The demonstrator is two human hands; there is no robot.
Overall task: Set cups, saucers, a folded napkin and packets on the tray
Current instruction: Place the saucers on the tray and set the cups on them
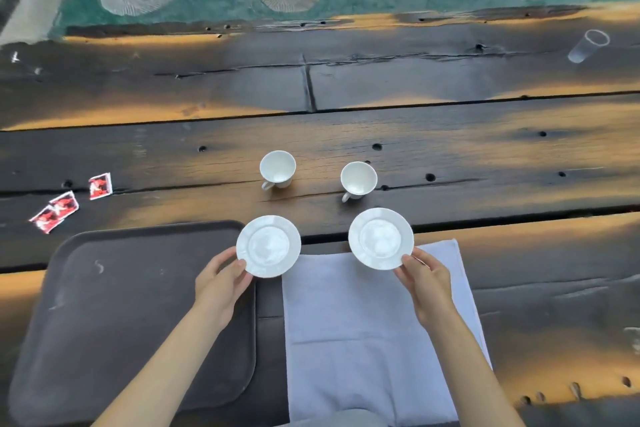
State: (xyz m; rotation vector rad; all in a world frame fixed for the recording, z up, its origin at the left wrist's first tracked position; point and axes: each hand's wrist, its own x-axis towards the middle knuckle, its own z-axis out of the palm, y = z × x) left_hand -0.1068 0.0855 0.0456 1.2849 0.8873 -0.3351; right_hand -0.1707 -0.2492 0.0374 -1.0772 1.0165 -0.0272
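Open tray under the left hand, crockery ahead

Beneath and left of the left hand [221,284] the tray [114,305] lies bare; two cups [277,168] stand just beyond both hands, packets [60,206] far left, wide tabletop [450,156] beyond them.

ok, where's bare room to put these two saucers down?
The tray is bare except where the left hand and left saucer overlap its right edge. The napkin below the right saucer is open too. Tightest between saucers and cups; packets sit past the tray's far left corner.
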